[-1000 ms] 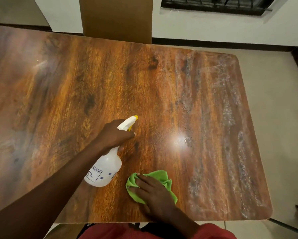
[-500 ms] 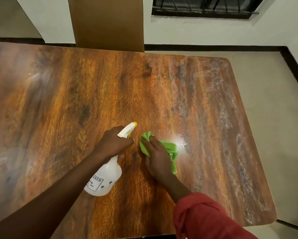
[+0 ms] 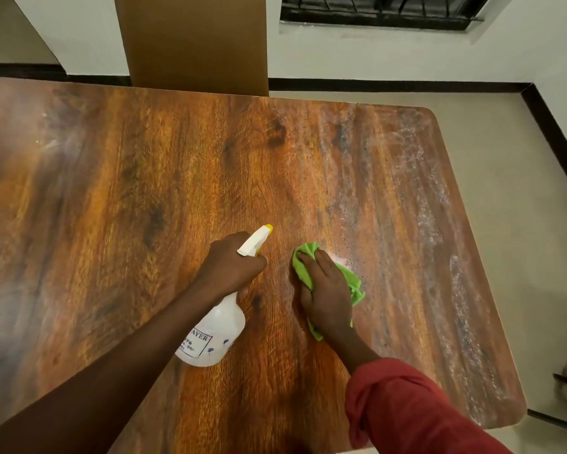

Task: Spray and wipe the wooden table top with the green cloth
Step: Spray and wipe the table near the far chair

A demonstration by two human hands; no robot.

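The left hand (image 3: 231, 268) is gripping the neck of the white spray bottle (image 3: 216, 335), its nozzle pointing away. Just to the right, the right hand (image 3: 324, 296) is pressing with flat, extended fingers on the green cloth (image 3: 353, 280), which is lying on the tabletop (image 3: 144, 178). Whitish streaks (image 3: 432, 208) are showing farther right.

We note bench (image 3: 144, 191): glossy wood grain, hazy wet streaks and droplets toward right edge. Cloth (image 3: 354, 283): soft green fabric, matt, crumpled. Spray bottle (image 3: 223, 326): smooth translucent white plastic.

The wooden table (image 3: 137, 198) has a green cloth (image 3: 302, 272) near its middle and white marks (image 3: 437, 224) by its right edge.
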